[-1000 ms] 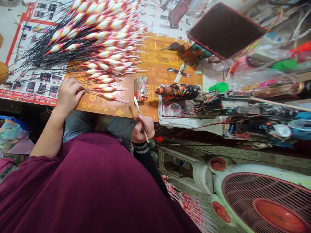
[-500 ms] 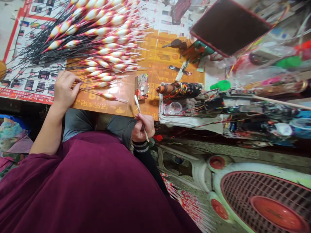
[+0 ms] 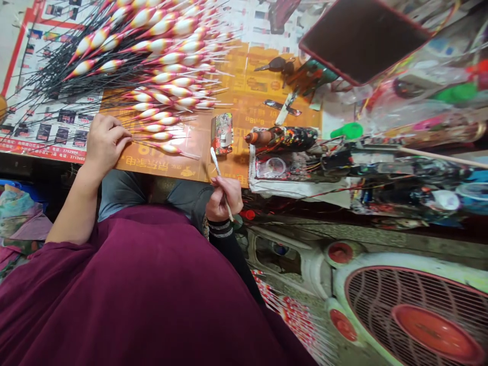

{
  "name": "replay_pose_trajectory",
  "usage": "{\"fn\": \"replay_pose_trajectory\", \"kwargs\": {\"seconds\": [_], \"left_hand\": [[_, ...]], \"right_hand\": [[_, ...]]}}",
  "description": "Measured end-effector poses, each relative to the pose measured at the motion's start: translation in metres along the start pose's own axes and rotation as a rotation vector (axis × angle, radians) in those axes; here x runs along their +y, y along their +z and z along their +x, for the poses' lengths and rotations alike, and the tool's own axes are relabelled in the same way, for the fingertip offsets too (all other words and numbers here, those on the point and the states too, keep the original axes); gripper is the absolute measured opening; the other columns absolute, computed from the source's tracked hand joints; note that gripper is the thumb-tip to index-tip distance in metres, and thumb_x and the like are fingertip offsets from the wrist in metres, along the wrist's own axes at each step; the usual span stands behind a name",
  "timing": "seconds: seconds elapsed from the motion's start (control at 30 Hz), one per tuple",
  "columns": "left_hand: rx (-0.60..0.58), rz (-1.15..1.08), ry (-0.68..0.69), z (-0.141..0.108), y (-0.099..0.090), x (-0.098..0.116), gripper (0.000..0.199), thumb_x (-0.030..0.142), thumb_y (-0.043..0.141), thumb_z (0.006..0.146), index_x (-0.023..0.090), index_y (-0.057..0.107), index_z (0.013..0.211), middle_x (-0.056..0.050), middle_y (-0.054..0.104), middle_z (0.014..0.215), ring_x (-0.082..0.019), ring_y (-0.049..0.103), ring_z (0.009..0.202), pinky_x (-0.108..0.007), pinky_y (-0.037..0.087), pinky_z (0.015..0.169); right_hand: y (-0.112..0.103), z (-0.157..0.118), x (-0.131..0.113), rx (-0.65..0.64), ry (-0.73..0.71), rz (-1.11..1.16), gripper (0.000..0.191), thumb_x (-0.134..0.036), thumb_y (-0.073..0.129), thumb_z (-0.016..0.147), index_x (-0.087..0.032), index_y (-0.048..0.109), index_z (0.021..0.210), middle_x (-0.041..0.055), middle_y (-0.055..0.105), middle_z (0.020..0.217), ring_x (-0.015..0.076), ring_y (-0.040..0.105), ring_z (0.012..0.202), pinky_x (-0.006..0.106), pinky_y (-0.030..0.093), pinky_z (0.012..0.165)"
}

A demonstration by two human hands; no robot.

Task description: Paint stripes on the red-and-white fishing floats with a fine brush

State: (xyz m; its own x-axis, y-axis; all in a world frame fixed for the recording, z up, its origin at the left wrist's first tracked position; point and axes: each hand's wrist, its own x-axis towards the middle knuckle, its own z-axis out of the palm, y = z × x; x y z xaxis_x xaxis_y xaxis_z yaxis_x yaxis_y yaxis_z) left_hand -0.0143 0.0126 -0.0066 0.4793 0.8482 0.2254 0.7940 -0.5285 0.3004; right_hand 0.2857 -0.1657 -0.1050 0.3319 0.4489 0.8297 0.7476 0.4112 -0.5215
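Observation:
My left hand [image 3: 104, 144] rests on an orange printed paper sheet [image 3: 213, 175], its fingertips pinching the thin black stem of a red-and-white fishing float [image 3: 170, 148]. Above it, a large fan of similar floats [image 3: 163, 56] lies side by side, their black stems pointing left. My right hand [image 3: 224, 199] is shut on a thin white-handled paintbrush [image 3: 215, 162] and hovers at the paper's edge over my lap. A paint-smeared small block [image 3: 222, 133] lies just beyond the brush tip.
A paint-spattered bottle [image 3: 282, 140] and a paint-crusted tray [image 3: 274, 168] stand to the right. Scissors [image 3: 276, 64] and a dark tablet [image 3: 362, 38] lie beyond. A red-and-white electric fan [image 3: 412, 315] stands low at the right, and my maroon top fills the lower left.
The whole view has drifted slightly, so the floats sit higher in the picture. My left hand has moved a little up and its fingers have come to the float's stem. My right hand stays nearly still.

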Motion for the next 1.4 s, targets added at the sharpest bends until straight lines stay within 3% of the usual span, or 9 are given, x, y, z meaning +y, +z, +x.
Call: {"fn": "replay_pose_trajectory", "kwargs": {"seconds": [0.13,0.37,0.7,0.93,1.23,1.4], "left_hand": [[-0.005,0.021,0.010,0.000,0.000,-0.001,0.034,0.041,0.048,0.113,0.019,0.070,0.101,-0.003,0.067,0.100,-0.022,0.054,0.115,-0.053,0.050,0.096],[0.053,-0.025,0.026,-0.003,-0.002,0.006,0.019,0.037,0.059,0.107,0.029,0.073,0.096,-0.008,0.072,0.105,-0.030,0.066,0.111,-0.057,0.056,0.099],[0.035,-0.001,0.041,-0.004,-0.011,0.016,0.022,0.037,0.053,0.110,0.033,0.075,0.112,-0.011,0.072,0.112,-0.031,0.067,0.114,-0.048,0.056,0.096],[-0.108,-0.060,0.093,-0.011,-0.016,0.014,0.022,0.045,0.065,0.103,0.027,0.078,0.105,-0.010,0.070,0.111,-0.029,0.069,0.103,-0.042,0.058,0.086],[-0.057,-0.062,0.031,-0.003,-0.005,0.002,0.015,0.036,0.067,0.098,0.027,0.077,0.091,-0.009,0.071,0.105,-0.027,0.068,0.095,-0.042,0.057,0.079],[-0.055,-0.076,0.032,0.001,-0.005,0.003,0.014,0.037,0.067,0.097,0.029,0.078,0.093,-0.008,0.073,0.101,-0.028,0.069,0.095,-0.043,0.058,0.077]], "right_hand": [[0.000,-0.004,0.003,-0.012,0.033,-0.068,0.025,-0.019,0.052,0.098,-0.025,0.072,0.111,0.0015,0.075,0.088,0.0172,0.073,0.074,0.035,0.063,0.070],[0.000,0.000,0.000,-0.002,-0.002,-0.019,0.029,-0.016,0.053,0.098,-0.026,0.072,0.116,0.0010,0.077,0.090,0.0166,0.074,0.076,0.033,0.062,0.071],[0.000,0.001,0.000,-0.004,0.001,-0.029,0.027,-0.017,0.053,0.098,-0.026,0.072,0.115,0.0012,0.076,0.089,0.0167,0.073,0.074,0.034,0.063,0.070],[-0.002,-0.005,0.004,-0.023,0.044,-0.100,0.020,-0.023,0.052,0.100,-0.025,0.071,0.107,0.0016,0.075,0.086,0.0170,0.073,0.073,0.035,0.064,0.070],[-0.002,-0.005,0.005,-0.014,0.029,-0.027,0.025,-0.019,0.053,0.099,-0.026,0.071,0.114,0.0015,0.076,0.091,0.0174,0.074,0.076,0.035,0.063,0.071],[-0.003,-0.009,0.006,-0.015,0.048,-0.051,0.024,-0.022,0.053,0.099,-0.026,0.072,0.112,0.0019,0.075,0.090,0.0179,0.073,0.077,0.036,0.063,0.072]]}}
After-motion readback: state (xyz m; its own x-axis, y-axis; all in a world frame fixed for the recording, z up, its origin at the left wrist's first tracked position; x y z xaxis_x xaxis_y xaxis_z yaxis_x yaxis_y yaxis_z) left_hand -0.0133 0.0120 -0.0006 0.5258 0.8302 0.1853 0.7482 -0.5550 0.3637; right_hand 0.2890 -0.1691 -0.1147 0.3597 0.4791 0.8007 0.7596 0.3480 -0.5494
